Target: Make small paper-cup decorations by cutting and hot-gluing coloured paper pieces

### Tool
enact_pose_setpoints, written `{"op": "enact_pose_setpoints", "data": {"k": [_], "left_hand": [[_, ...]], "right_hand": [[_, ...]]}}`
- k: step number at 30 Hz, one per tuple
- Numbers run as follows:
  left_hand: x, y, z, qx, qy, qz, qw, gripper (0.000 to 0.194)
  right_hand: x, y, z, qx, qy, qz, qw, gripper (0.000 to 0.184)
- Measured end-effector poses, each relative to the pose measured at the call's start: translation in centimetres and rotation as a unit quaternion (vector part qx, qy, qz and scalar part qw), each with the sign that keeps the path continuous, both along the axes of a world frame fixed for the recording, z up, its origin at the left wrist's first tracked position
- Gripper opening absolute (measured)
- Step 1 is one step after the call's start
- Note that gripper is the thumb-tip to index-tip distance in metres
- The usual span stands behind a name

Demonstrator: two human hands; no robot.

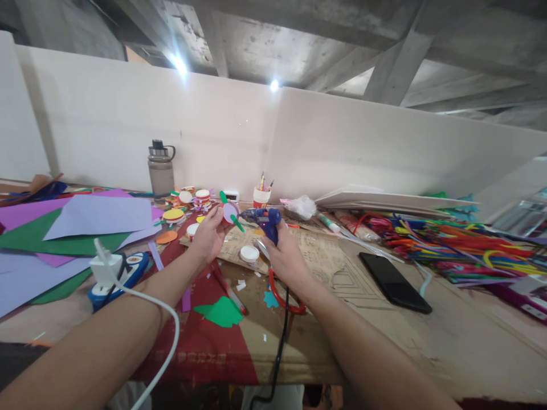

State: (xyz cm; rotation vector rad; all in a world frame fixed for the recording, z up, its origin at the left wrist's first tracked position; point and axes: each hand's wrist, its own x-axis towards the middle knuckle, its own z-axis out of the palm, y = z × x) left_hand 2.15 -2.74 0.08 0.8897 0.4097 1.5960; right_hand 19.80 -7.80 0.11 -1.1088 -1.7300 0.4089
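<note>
My left hand is closed around a small round lavender paper piece with green strips sticking out above and below. In my right hand is a blue hot glue gun, its nozzle pointing left and close to the round piece. Whether the nozzle touches it I cannot tell. A black cord runs down from the glue gun. Below the hands sits a white round lid. Red-handled scissors lie under my right wrist, partly hidden.
Colored paper sheets and a blue power strip with a white charger lie left. A water bottle and paper cup stand at the back. A phone and pipe cleaners are right. Green paper lies in front.
</note>
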Motion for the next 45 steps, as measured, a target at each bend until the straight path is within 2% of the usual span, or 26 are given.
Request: {"op": "enact_pose_setpoints", "data": {"k": [14, 17, 21, 25, 33, 45], "left_hand": [[-0.19, 0.16, -0.02, -0.003, -0.008, 0.005, 1.0, 0.01], [-0.3, 0.08, 0.18, -0.04, -0.023, 0.005, 0.999, 0.012], [-0.3, -0.23, 0.58, -0.095, -0.029, -0.026, 0.995, 0.023], [-0.16, -0.25, 0.45, -0.116, -0.024, -0.04, 0.992, 0.025], [0.19, -0.28, 0.06, -0.092, 0.012, -0.096, 0.991, 0.033], [0.53, -0.52, -0.08, -0.078, 0.044, -0.106, 0.99, 0.035]], "right_hand": [[-0.03, -0.31, 0.32, -0.019, -0.01, -0.005, 1.0, 0.043], [-0.01, -0.36, 0.55, -0.005, 0.01, -0.008, 1.0, 0.042], [-0.08, -0.58, 0.77, 0.013, 0.025, 0.016, 0.999, 0.043], [-0.28, -0.84, 0.63, 0.019, 0.023, 0.035, 0.999, 0.041], [-0.32, -0.84, 0.47, 0.022, 0.02, 0.019, 0.999, 0.042], [-0.28, -0.59, 0.24, 0.026, 0.019, 0.014, 0.999, 0.043]]}}
